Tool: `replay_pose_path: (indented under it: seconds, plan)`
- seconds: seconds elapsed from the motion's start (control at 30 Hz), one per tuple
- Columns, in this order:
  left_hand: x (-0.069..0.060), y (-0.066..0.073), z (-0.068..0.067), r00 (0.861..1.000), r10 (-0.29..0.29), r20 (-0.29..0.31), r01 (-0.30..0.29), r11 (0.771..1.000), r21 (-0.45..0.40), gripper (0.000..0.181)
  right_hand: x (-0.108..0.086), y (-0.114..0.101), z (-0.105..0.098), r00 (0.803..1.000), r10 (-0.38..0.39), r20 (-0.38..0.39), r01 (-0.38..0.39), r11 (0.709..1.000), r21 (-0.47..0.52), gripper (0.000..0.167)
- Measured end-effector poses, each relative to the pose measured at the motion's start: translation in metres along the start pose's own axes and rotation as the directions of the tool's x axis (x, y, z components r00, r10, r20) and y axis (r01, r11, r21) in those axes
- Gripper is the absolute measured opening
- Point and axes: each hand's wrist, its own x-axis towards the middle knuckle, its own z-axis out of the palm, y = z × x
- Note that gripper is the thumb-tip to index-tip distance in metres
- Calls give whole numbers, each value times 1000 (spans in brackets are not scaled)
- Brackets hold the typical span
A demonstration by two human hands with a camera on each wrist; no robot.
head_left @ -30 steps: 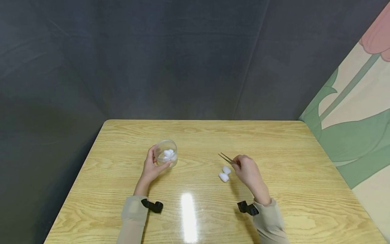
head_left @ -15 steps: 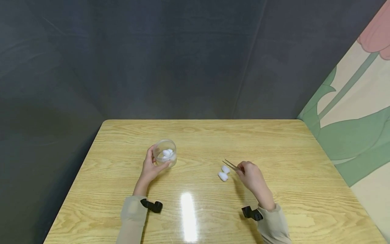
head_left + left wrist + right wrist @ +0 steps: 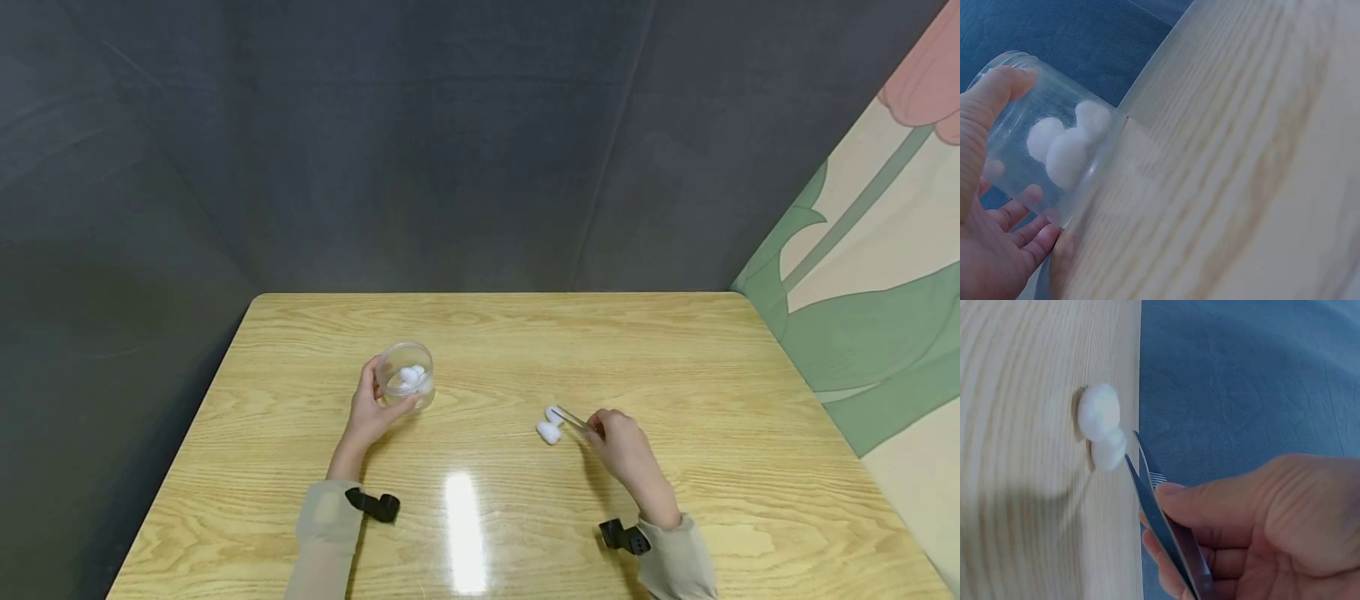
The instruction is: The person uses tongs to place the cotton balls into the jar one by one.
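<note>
My left hand [image 3: 372, 412] grips a clear plastic jar [image 3: 423, 398], thumb on one side and fingers round the other. Inside the jar lie several cotton balls [image 3: 1067, 156], seen through its wall in the left wrist view. My right hand [image 3: 624, 446] pinches metal tweezers [image 3: 1166, 534] between thumb and fingers. Their tips stand apart, over the farther of two cotton balls on the table. That farther cotton ball [image 3: 1109, 450] touches the nearer cotton ball [image 3: 1099, 412]. In the right wrist view the tips are close to the farther ball; contact cannot be told.
The wooden table [image 3: 480, 333] carries everything, with a bright light reflection near its front. A dark cloth [image 3: 450, 150] hangs behind and to the left. Patterned fabric [image 3: 885, 333] with a flower lies at the right. Each wrist wears a black camera strap [image 3: 372, 505].
My right hand has moved toward me and slightly right, bringing the tweezer tips down to the farther cotton ball. The left hand and the jar have stayed nearly still.
</note>
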Motion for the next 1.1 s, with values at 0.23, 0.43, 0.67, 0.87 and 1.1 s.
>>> replay_pose_path:
  seconds: [0.23, 0.43, 0.67, 0.87, 1.1]
  plan:
    - [0, 2, 0, 1000, -31, 5, 31, 1000, 3, 83, 1, -1, 1, 1000, -1, 17, 1, 1000, -16, 5]
    - [0, 7, 0, 998, -56, 11, 56, 998, 6, 83, 2, 1, 4, 1000, -10, 10, 10, 1000, -29, 6]
    - [-6, 35, -1, 998, -59, 32, 59, 998, 10, 81, 1, 3, 6, 998, -58, -7, 57, 996, -63, 5]
    - [-8, 40, -1, 997, -64, 31, 64, 998, 20, 80, 1, 5, 8, 996, -66, -57, 62, 996, -64, 7]
    - [-9, 41, 0, 998, -52, 22, 52, 999, 6, 80, 1, 0, 3, 999, 2, -34, -4, 999, -41, 4]
